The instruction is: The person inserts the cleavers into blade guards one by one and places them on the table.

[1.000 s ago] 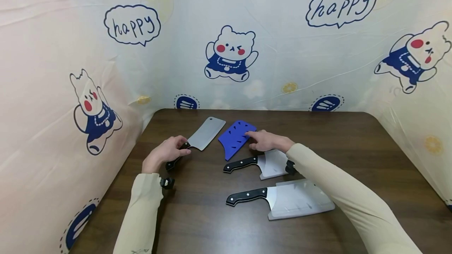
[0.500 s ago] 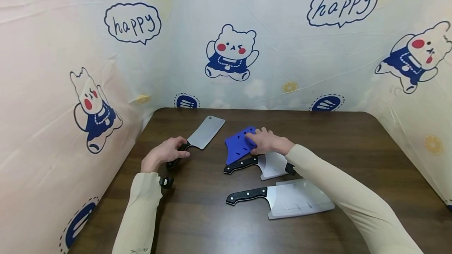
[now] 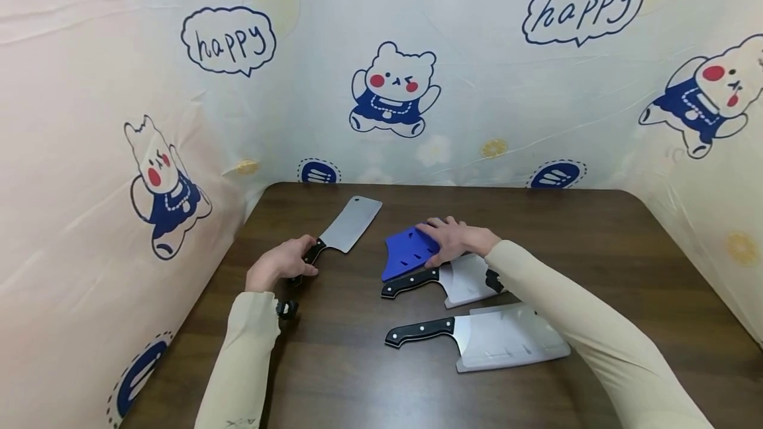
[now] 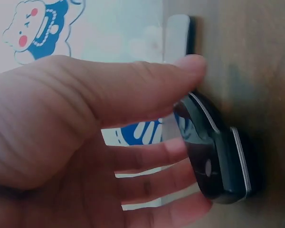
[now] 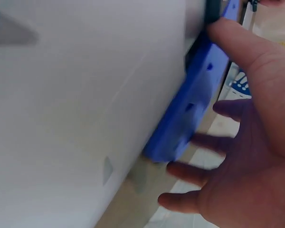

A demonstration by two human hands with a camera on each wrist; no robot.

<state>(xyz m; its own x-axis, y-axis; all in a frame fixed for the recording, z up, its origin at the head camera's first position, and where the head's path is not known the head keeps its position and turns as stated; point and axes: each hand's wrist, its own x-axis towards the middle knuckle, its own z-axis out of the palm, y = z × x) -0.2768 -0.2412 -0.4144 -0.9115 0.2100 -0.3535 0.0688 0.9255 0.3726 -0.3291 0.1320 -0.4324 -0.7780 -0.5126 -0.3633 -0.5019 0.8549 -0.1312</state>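
On the left of the table lies a cleaver with a bare metal blade and a black riveted handle. My left hand holds this handle, thumb on one side and fingertips on the other. A blue knife sheath with small slots lies flat near the middle. My right hand spans the sheath and grips it between thumb and fingertips, the fingers spread. The sheath's near corner lies against the handle of a second cleaver, whose blade is in a white sheath.
A third, larger cleaver lies nearest, its blade in a pale sheath, partly under my right sleeve. The brown table backs onto a printed curtain. In the right wrist view a white sheath fills the left side.
The blue sheath has slid toward me and slightly right and has turned, now lying deeper under my right hand. My left hand has stayed at the cleaver's handle, shifting slightly back along it.
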